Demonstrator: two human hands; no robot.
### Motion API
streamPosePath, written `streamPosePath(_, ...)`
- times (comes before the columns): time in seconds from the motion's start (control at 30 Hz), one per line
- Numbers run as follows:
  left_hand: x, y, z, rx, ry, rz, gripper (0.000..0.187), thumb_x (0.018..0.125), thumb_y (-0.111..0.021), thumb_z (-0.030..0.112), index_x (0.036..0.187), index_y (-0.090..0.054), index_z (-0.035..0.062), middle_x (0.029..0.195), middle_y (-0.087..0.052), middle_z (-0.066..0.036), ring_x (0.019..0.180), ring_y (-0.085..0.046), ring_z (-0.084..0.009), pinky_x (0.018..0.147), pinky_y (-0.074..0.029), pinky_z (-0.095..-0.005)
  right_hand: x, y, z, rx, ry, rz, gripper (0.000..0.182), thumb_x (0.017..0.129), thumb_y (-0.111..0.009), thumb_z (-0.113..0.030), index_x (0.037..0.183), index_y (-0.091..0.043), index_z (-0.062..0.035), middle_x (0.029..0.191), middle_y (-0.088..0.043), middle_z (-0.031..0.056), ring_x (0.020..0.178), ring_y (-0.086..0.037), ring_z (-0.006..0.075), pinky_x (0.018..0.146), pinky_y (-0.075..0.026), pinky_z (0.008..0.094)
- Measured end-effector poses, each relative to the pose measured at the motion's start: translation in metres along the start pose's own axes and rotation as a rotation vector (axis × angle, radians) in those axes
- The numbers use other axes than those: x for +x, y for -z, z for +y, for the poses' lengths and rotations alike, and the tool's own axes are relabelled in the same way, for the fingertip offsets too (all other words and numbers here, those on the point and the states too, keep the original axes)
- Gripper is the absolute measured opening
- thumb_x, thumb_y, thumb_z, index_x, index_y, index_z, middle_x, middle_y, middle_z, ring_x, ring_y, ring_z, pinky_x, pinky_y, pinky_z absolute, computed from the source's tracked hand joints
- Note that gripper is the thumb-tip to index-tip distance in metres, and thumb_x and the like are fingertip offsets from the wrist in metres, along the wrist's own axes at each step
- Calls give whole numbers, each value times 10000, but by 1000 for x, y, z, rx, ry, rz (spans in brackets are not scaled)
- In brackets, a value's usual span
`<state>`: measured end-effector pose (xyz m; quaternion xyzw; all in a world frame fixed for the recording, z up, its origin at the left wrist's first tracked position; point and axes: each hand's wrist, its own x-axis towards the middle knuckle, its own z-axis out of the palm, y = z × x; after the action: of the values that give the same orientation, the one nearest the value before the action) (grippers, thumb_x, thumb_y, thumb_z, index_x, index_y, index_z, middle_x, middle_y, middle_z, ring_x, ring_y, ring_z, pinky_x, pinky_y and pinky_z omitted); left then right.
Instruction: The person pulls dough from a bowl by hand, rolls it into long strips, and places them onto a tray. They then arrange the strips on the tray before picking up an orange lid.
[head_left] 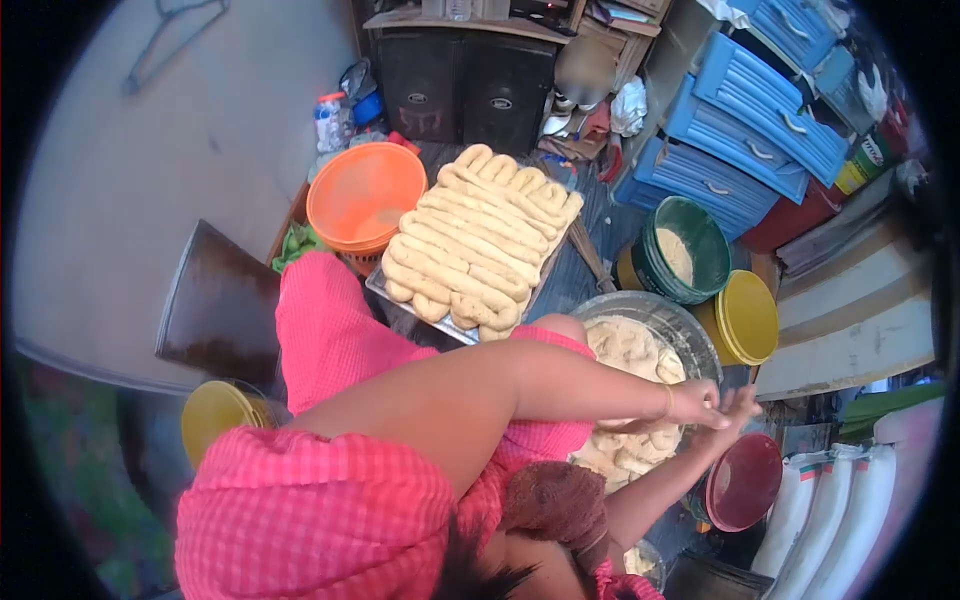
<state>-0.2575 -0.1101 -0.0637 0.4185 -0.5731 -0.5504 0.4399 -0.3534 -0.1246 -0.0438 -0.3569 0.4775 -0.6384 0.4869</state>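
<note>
My left hand (692, 403) reaches over the right side of a large metal basin (706, 350). Its fingertips meet my right hand (735, 412), whose fingers are spread and slightly smeared by motion. I see nothing held in either hand. Beneath my arms, the basin contains pale dough pieces (640, 455) and a floury mass (620, 340). Part of this dough is hidden by my left forearm. To the left of the basin, long dough rolls (470, 240) lie packed in rows and stacked on a metal tray (378, 284).
An orange tub (360, 195) stands beside the tray. Around the basin are a green bucket (690, 225) with pale powder inside, a yellow-lidded bucket (748, 318) and a red bucket (745, 483). Blue drawers (740, 130), black speakers (460, 90) and white sacks (845, 520) line the room.
</note>
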Motion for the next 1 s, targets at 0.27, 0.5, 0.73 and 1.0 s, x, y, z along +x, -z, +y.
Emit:
streamPosePath(0.27,31,-5,192,-489,-416,325,272,744,-668,235,714,-506,18,621,-513,-54,480,-454,-107,422,-372,-300,-47,13,111,-1030,474,-21,432,732,-639,-281,1027,-533,17,957,-595,221,898,-580,311,790,-445,373)
streamPosePath(0.5,25,15,175,-355,-262,292,330,718,-671,271,658,-506,-8,554,-514,-94,452,-510,-144,392,-397,-317,-23,41,70,-412,174,-609,739,715,-711,-183,1291,-286,-1,1203,-455,138,1059,-496,268,902,-388,355)
streamPosePath(0.73,13,1,210,-189,-498,404,269,681,-694,227,632,-549,5,543,-524,-99,461,-478,-165,451,-421,-324,-44,-3,96,-723,733,147,431,734,-654,-226,1058,-468,-11,972,-546,157,915,-552,268,791,-431,360)
streamPosePath(1.0,5,115,196,309,71,-229,386,723,-679,352,886,-613,8,599,-554,-80,491,-529,-179,439,-424,-318,-27,32,124,-360,-313,-490,197,779,-596,-248,793,-550,-57,557,-489,13,501,-509,118,449,-377,237)
